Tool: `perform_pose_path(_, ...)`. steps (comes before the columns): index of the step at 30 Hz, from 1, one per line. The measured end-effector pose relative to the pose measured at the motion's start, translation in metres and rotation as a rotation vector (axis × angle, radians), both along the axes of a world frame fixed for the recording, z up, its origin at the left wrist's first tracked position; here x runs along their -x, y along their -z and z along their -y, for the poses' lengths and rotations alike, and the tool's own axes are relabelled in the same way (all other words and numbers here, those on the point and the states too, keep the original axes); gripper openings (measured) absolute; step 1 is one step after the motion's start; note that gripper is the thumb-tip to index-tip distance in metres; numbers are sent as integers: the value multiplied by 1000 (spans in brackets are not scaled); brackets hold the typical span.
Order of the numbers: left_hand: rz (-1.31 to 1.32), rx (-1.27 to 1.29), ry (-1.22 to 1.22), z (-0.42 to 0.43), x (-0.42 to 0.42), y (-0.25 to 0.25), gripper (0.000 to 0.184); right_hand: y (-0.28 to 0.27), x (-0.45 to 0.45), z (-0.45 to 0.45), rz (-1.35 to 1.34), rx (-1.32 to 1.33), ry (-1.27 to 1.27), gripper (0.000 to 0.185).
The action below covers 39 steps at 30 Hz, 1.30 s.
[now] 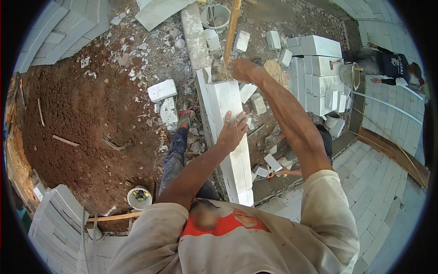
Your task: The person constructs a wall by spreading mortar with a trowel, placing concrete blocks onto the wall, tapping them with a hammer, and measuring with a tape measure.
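My left hand (232, 132) lies with fingers spread on top of a white block (224, 97) in a low block wall. A thin string (226, 68) runs lengthwise over the wall and passes by the fingers. Just beyond the block's far end is my right hand (244, 71), its fingers curled closed; what they hold, if anything, is hidden. Close by it stands an upright wooden post (232, 27). More white blocks (240, 176) continue the wall toward my body.
A stack of white blocks (321, 68) stands at right, with a bucket (349, 75) at its side. Another bucket (216, 17) sits beyond the wall. A person (394, 66) is at far right; another person's hand (285, 172) is low right. Rubble and loose blocks (162, 90) lie left.
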<state>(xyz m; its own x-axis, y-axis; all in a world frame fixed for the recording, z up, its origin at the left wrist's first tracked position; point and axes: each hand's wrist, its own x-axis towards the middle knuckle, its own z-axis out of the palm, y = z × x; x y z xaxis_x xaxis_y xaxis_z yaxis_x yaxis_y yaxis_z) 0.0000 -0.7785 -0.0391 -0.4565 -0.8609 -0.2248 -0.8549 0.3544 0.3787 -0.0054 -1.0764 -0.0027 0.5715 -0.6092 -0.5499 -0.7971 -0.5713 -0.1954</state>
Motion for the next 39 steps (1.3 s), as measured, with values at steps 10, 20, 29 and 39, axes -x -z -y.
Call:
perform_pose_path(10, -48, 15, -14, 3, -1, 5, 49, -15, -23, -16, -297, -176, -49, 36)
perform_pose_path(20, 18, -40, 130, 5, -2, -5, 94, -222, 123, -220, 507, 212, 696, 48)
perform_pose_path(29, 198, -107, 257, -15, 29, -20, 90, -249, 153, -583, 930, -93, 1431, 55)
perform_pose_path(39, 235, -130, 267, -95, 75, -27, 103, -84, 168, -813, 479, -368, 1696, 62)
